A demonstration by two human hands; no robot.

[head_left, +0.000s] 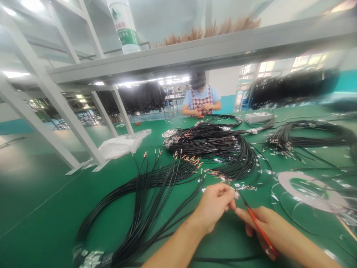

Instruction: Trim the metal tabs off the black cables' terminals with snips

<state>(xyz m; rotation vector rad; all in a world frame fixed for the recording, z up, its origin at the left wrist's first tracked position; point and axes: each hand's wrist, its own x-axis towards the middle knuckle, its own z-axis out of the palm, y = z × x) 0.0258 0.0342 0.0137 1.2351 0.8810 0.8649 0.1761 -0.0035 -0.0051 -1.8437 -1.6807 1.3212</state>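
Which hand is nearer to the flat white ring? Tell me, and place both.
Right: the right hand is in front and to the left of the flat white ring; the left hand is farther left.

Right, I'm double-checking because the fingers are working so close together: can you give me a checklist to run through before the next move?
1. Right hand has hold of the orange-handled tool: ok.
2. Left hand pinches the small whitish piece: ok.
3. Tool tip separate from the left fingertips: cannot tell, they are close together and blurred.
4. Near black cable bundle has its free ends gathered: not ok, they fan out loosely.
5. Green tabletop free of scraps: not ok, white scraps lie scattered.
6. Co-worker keeping hands apart from these two: ok, they are across the table.
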